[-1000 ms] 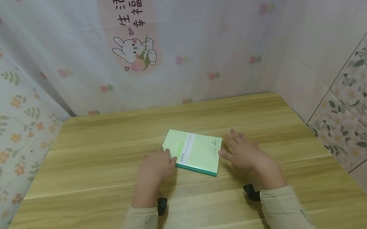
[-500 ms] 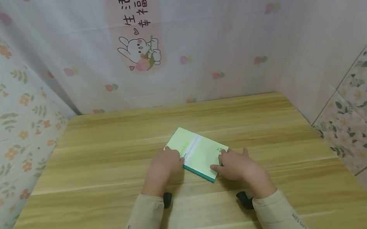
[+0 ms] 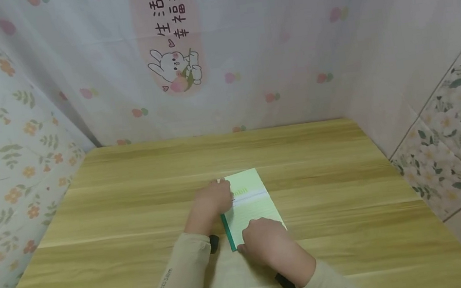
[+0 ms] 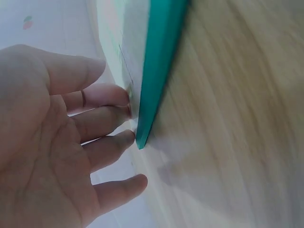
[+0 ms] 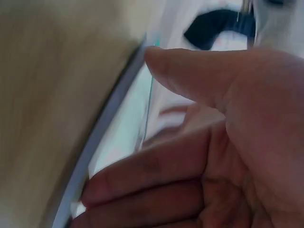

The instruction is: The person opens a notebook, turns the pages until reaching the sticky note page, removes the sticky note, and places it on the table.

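A pale green notebook [image 3: 253, 209] with a white band and a teal spine [image 3: 228, 235] lies on the wooden table, its long side running away from me. My left hand [image 3: 216, 197] is at its far left part. In the left wrist view, several fingertips of that hand touch the notebook by the spine [image 4: 156, 71], with the thumb held apart. My right hand [image 3: 266, 242] holds the near end, thumb at the left near corner and fingers across toward the right edge. Blur in the right wrist view softens the contact of this hand [image 5: 213, 142].
The wooden table [image 3: 326, 165] spreads around the notebook on all sides. A white curtain [image 3: 266, 50] with a printed rabbit hangs behind its far edge. Floral cloth [image 3: 7, 160] closes off the left, and a flower-patterned wall [image 3: 452, 117] stands on the right. Each wrist carries a black mount [image 3: 286, 283].
The notebook has turned clockwise and its spine now faces left. My right hand has come from beside it to the near end, moving left and toward me. My left hand has shifted slightly right.
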A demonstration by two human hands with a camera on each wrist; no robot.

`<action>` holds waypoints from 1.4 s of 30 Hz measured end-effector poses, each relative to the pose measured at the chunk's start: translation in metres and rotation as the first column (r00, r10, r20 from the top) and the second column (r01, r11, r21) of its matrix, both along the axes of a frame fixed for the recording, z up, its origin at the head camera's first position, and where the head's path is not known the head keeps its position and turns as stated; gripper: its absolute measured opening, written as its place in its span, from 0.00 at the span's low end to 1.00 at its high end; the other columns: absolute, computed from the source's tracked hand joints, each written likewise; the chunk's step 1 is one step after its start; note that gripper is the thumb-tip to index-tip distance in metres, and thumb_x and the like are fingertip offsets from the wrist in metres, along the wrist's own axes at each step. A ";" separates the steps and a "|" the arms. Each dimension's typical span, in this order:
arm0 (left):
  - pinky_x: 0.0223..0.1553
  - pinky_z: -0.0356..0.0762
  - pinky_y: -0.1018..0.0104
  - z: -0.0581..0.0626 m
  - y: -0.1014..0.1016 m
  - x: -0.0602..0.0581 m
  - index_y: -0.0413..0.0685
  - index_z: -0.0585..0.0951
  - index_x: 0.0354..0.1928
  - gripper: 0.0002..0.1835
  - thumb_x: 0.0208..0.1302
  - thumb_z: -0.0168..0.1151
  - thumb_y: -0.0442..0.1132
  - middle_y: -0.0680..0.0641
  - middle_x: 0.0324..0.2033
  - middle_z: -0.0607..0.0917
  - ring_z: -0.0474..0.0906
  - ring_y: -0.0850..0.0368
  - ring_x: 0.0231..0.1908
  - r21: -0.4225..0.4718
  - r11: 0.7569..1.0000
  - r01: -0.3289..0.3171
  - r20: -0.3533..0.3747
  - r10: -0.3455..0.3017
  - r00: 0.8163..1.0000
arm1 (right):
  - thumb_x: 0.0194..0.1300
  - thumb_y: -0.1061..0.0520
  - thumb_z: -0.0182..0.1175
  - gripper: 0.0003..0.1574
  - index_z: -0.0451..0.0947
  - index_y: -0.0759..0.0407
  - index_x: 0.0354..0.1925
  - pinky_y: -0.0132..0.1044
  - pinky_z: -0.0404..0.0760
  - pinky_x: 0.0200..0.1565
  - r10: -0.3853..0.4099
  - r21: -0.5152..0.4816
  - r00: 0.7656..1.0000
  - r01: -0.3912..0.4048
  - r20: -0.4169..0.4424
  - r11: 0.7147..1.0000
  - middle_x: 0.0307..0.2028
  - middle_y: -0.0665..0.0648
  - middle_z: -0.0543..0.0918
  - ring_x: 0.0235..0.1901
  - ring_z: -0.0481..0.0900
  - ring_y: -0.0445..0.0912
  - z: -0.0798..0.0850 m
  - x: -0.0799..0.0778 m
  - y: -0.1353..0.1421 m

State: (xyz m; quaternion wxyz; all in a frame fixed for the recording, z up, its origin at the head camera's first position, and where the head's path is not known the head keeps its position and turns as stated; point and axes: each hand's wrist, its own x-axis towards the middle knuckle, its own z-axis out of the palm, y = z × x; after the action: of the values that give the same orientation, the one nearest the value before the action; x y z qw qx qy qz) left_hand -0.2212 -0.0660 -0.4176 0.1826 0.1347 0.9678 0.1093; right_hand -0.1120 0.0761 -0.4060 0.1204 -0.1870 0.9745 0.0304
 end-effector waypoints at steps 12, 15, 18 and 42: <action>0.82 0.42 0.26 -0.002 0.018 -0.016 0.48 0.59 0.84 0.32 0.85 0.48 0.49 0.46 0.84 0.62 0.52 0.47 0.85 -0.077 0.997 0.001 0.010 0.000 1.000 | 0.71 0.33 0.64 0.29 0.87 0.52 0.24 0.44 0.84 0.30 0.143 0.051 0.989 -0.141 -0.039 0.989 0.27 0.52 0.87 0.28 0.85 0.49 0.001 0.004 -0.004; 0.81 0.40 0.25 -0.002 0.020 -0.019 0.48 0.57 0.85 0.36 0.83 0.52 0.53 0.46 0.85 0.59 0.50 0.47 0.86 -0.062 0.998 0.003 0.017 -0.002 1.000 | 0.71 0.33 0.65 0.30 0.87 0.53 0.24 0.44 0.84 0.31 0.134 0.047 0.990 -0.133 -0.031 0.990 0.28 0.52 0.88 0.29 0.86 0.49 0.001 0.003 -0.001; 0.81 0.39 0.25 -0.002 0.020 -0.024 0.47 0.56 0.85 0.43 0.79 0.57 0.59 0.47 0.86 0.56 0.48 0.47 0.86 -0.044 0.999 -0.002 0.013 0.002 1.000 | 0.72 0.33 0.64 0.30 0.86 0.54 0.25 0.43 0.85 0.31 0.137 0.061 0.989 -0.134 -0.046 0.989 0.29 0.53 0.88 0.30 0.87 0.50 0.002 -0.002 0.001; 0.82 0.57 0.38 0.019 0.049 0.013 0.55 0.70 0.79 0.34 0.80 0.55 0.61 0.46 0.84 0.61 0.55 0.46 0.85 -0.195 0.959 0.206 -0.095 -0.227 0.969 | 0.79 0.45 0.59 0.21 0.89 0.59 0.45 0.55 0.87 0.46 -0.109 -0.262 0.993 0.118 0.049 0.958 0.44 0.58 0.92 0.46 0.91 0.55 0.030 -0.032 0.083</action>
State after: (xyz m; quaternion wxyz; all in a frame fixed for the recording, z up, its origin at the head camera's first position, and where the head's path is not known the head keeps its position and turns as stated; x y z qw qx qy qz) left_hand -0.2080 -0.0168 -0.3990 0.1483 0.2286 0.9621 -0.0093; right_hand -0.1438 0.1589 -0.3758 0.1123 -0.1457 0.9768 -0.1099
